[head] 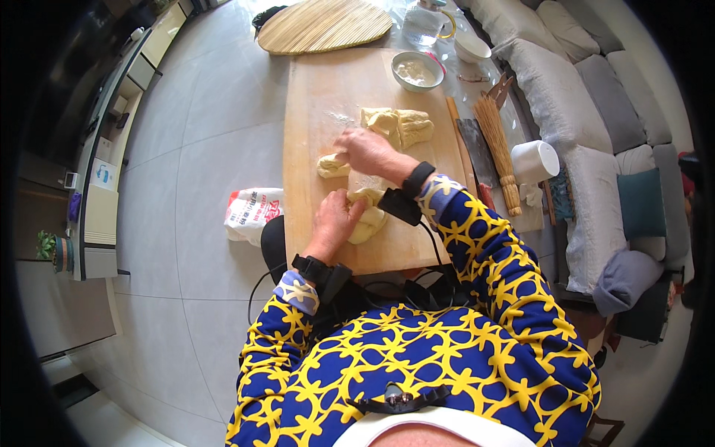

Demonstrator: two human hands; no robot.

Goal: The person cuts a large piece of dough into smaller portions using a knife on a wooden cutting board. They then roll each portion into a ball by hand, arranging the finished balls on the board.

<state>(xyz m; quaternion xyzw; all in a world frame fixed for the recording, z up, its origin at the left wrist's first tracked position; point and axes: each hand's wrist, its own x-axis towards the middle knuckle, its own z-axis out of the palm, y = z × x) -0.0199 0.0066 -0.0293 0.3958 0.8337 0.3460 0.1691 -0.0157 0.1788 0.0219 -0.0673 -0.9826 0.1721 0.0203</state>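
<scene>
My left hand (335, 220) grips the near lump of pale dough (368, 226), its thumb pressed over the top edge, close to the front of the wooden board (313, 112). Farther forward, my right hand (368, 152) is bent with its fingertips drawn together, beside a smaller dough piece (332, 166). Whether those fingertips hold anything is hidden. Beyond the right hand lie two thick folded dough pieces (414, 127), side by side. Loose flour (341, 118) dusts the board to their left.
A bowl of flour (416, 72) stands at the board's far right corner. Along the right side lie a wooden rod (459, 134), a cleaver (476, 146) and a straw brush (500, 156). Farther off are a woven round mat (327, 25) and a glass pitcher (423, 25).
</scene>
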